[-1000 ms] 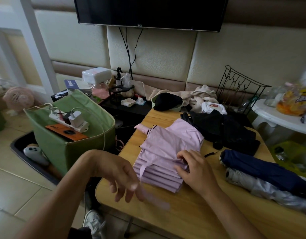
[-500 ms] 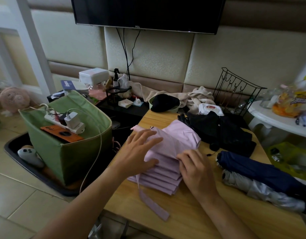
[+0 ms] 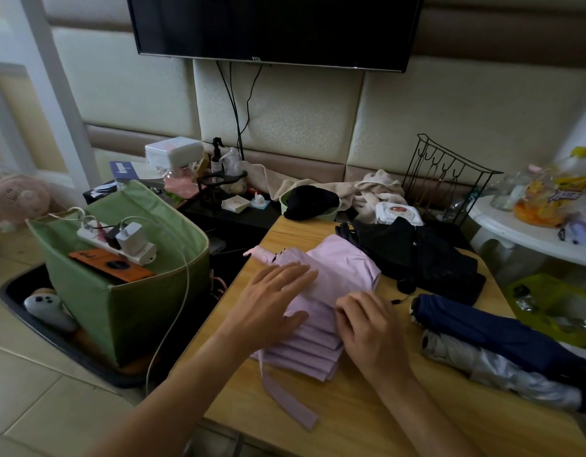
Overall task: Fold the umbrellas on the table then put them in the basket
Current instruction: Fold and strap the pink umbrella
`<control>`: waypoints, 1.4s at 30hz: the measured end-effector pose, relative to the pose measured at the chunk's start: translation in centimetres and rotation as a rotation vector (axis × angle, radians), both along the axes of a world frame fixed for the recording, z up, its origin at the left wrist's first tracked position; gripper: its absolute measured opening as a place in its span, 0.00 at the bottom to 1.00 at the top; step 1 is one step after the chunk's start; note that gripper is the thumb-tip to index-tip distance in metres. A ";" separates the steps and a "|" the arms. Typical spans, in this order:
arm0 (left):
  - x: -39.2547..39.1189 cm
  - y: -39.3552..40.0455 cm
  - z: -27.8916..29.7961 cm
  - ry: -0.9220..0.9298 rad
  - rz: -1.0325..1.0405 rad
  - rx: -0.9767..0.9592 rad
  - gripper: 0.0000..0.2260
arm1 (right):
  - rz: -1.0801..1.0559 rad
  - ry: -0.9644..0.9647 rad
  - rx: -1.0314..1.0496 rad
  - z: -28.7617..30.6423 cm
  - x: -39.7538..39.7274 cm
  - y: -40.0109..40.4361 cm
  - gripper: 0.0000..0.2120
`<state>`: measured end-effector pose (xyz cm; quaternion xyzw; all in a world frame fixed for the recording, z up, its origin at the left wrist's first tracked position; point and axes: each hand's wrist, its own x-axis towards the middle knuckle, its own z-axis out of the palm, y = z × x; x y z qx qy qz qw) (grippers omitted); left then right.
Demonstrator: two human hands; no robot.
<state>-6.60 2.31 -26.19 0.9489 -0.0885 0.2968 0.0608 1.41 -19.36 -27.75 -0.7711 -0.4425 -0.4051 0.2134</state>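
Note:
A pink umbrella [image 3: 341,275] lies pleated on the wooden table [image 3: 367,410], its strap [image 3: 285,395] trailing toward the front edge. My left hand [image 3: 271,301] rests flat on its left side with fingers straight. My right hand [image 3: 367,324] presses the pleats at its right side, fingers bent; whether it pinches fabric is unclear. A black umbrella [image 3: 417,255] lies unfolded behind. A navy umbrella [image 3: 492,331] and a silver umbrella [image 3: 502,371] lie rolled at the right. The green fabric basket [image 3: 126,311] stands on the floor to the left.
A power strip with chargers [image 3: 120,242] and an orange phone [image 3: 110,265] sit on top of the basket, with a white cable hanging down. A wire rack [image 3: 446,179], wipes pack [image 3: 397,212] and clothes crowd the table's back. A white side table [image 3: 529,235] stands at right.
My left hand came up from below the table edge onto the pink umbrella and now lies flatter across it. The right hand stayed on the pleats.

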 end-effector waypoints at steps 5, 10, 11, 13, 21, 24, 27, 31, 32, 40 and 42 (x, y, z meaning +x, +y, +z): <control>0.9 -1.5 -0.4 -0.160 -0.028 0.026 0.13 | 0.067 -0.007 0.017 0.0 -0.1 0.2 0.11; 1.1 -1.8 0.0 -0.150 0.031 -0.007 0.09 | -0.007 0.196 0.014 -0.2 0.4 0.1 0.11; 1.1 -1.8 0.1 -0.133 0.042 -0.023 0.09 | -0.016 0.225 0.015 -0.2 0.6 0.0 0.09; 1.1 -2.1 0.2 -0.110 0.049 -0.044 0.09 | -0.014 0.250 0.033 -0.3 0.9 -0.4 0.04; 1.9 -5.2 0.5 -0.158 -0.021 -0.064 0.05 | 0.003 0.397 0.076 -0.4 1.1 -0.8 0.06; 2.1 -4.9 0.4 -0.160 -0.006 -0.105 0.03 | -0.024 0.428 0.120 -0.1 1.0 -1.3 0.09; 2.0 -4.9 0.5 -0.174 0.001 -0.133 0.10 | -0.011 0.413 0.088 -0.2 0.9 -1.8 0.06; 1.8 -5.2 0.7 -0.196 -0.003 -0.115 0.12 | 0.021 0.457 0.091 -0.4 0.5 -2.1 0.05; 1.7 -5.2 0.7 -0.203 -0.004 -0.112 0.11 | 0.032 0.467 0.095 -0.3 0.4 -2.1 0.05; 1.7 -5.3 0.4 -0.208 -0.007 -0.111 0.08 | 0.003 0.556 0.128 0.1 0.0 -2.3 0.12; 1.6 -5.4 0.5 -0.208 -0.012 -0.116 0.10 | 0.045 0.576 0.100 0.3 0.0 -2.3 0.11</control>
